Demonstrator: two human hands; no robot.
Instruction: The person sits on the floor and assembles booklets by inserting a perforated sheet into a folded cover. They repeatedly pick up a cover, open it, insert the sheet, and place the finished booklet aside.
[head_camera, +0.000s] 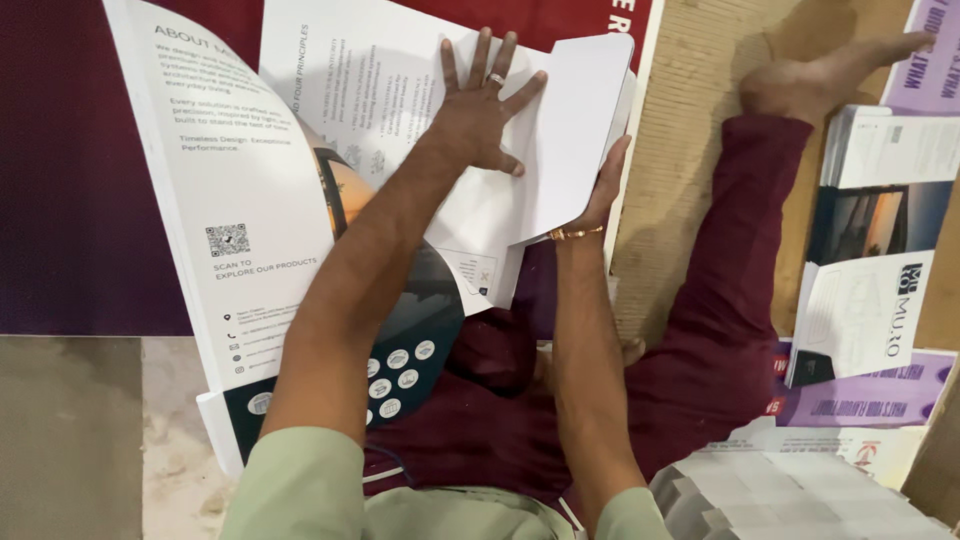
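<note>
I sit low on the floor. Under me, at the bottom left, the floor (70, 440) is grey and a bit dusty. A big dark red sheet (60, 180) covers the ground in front of me. On my right lies a flat brown board (690, 130) with a rough, ribbed top. Further right, stacks of printed booklets (880, 240) rest on purple sheets (870, 395). Near the bottom right corner stands a pile of folded white papers (790, 490). The light is warm and soft.
</note>
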